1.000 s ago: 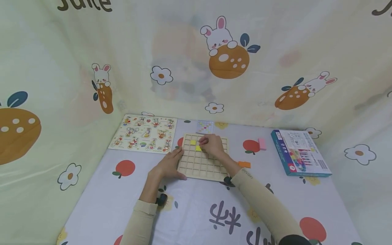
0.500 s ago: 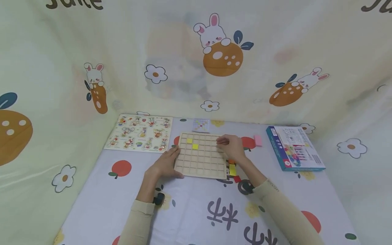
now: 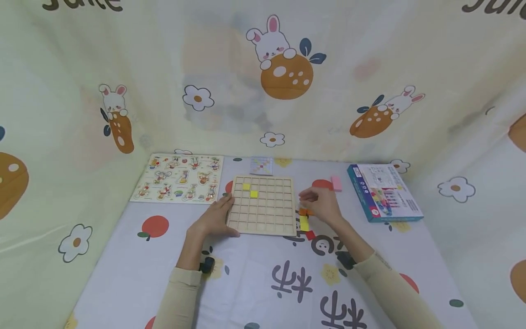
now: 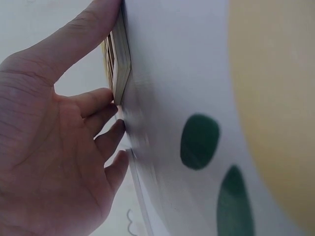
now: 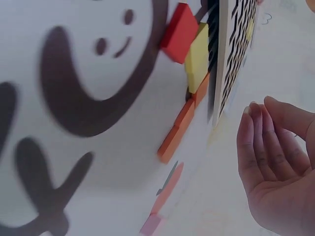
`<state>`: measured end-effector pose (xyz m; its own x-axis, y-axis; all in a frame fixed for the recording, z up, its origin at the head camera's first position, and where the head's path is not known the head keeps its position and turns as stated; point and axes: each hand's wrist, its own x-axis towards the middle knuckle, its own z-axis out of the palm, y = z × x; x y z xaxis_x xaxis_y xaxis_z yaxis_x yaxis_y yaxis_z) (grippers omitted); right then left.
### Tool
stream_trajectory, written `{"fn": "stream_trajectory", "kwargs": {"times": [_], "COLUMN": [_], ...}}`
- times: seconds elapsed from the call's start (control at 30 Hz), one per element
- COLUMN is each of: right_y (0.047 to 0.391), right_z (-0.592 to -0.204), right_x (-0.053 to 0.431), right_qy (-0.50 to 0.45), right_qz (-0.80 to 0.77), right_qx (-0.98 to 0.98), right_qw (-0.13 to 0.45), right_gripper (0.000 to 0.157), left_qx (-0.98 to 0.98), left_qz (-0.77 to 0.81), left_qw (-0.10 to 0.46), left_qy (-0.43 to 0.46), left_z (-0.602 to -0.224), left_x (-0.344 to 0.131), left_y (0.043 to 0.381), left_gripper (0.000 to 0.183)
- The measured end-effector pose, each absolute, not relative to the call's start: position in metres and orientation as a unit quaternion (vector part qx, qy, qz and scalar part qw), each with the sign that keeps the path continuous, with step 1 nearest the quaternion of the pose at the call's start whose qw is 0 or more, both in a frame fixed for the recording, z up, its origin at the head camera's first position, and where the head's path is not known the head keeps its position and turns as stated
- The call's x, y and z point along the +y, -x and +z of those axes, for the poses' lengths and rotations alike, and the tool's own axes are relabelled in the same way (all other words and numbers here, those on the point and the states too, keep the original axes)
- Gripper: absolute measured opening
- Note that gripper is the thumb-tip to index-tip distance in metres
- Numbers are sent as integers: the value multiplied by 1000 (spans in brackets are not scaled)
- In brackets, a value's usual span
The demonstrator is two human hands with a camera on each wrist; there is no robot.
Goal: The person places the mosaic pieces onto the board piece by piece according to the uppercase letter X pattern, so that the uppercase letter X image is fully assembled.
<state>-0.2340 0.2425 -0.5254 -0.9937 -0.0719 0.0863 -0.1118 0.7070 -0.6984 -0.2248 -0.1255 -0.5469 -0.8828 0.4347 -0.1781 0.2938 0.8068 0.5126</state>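
Observation:
A wooden grid board [image 3: 263, 217] lies on the table, with two yellow squares [image 3: 254, 194] set diagonally in its upper-left cells. My left hand [image 3: 213, 217] rests against the board's left side, thumb at the front corner and fingers along the edge; the left wrist view shows them touching its rim. Just right of the board, my right hand [image 3: 322, 205] hovers over orange tiles [image 5: 177, 132], partly covering them in the head view. Its fingers bend loosely towards the thumb, and nothing shows between them. A yellow tile [image 3: 304, 224] and a red tile [image 3: 310, 235] lie nearer me.
A pink tile [image 3: 336, 183] sits beyond my right hand. Behind the grid board lies a small pattern card [image 3: 261, 166]. At the back left is a picture puzzle board [image 3: 176, 178]; a teal-edged box [image 3: 384, 192] lies at the right. A printed curtain hangs behind.
My right hand has moved right, from beside the yellow squares, across the board and off its right edge to the orange tiles. The left hand stays at the board; the head view has shifted.

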Motion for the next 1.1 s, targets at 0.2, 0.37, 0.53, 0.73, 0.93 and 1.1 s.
{"fn": "stream_trajectory", "kwargs": {"times": [0.2, 0.37, 0.53, 0.73, 0.93, 1.1], "right_y": [213, 196, 181, 172, 173, 177], "right_z": [-532, -532, -531, -535, -534, -536], "right_x": [256, 261, 258, 253, 251, 254], "right_qy": [-61, -49, -19, -8, -31, -35], "right_qz": [371, 337, 288, 274, 296, 308], "right_qx": [-926, -939, -953, -955, -950, -946], "right_qw": [0, -41, -95, -113, -97, -97], "right_gripper": [24, 35, 52, 50, 50, 47], "left_qx": [939, 940, 940, 940, 941, 940], "left_qz": [241, 239, 241, 238, 234, 237], "left_qw": [153, 153, 155, 157, 152, 156], "left_qy": [-193, -189, -187, -188, -190, -190], "left_z": [-549, -549, -549, -551, -550, -548], "left_x": [-126, -126, -127, -128, -128, -127], "left_y": [224, 224, 223, 224, 227, 227], "left_gripper": [121, 120, 120, 121, 120, 121]}}
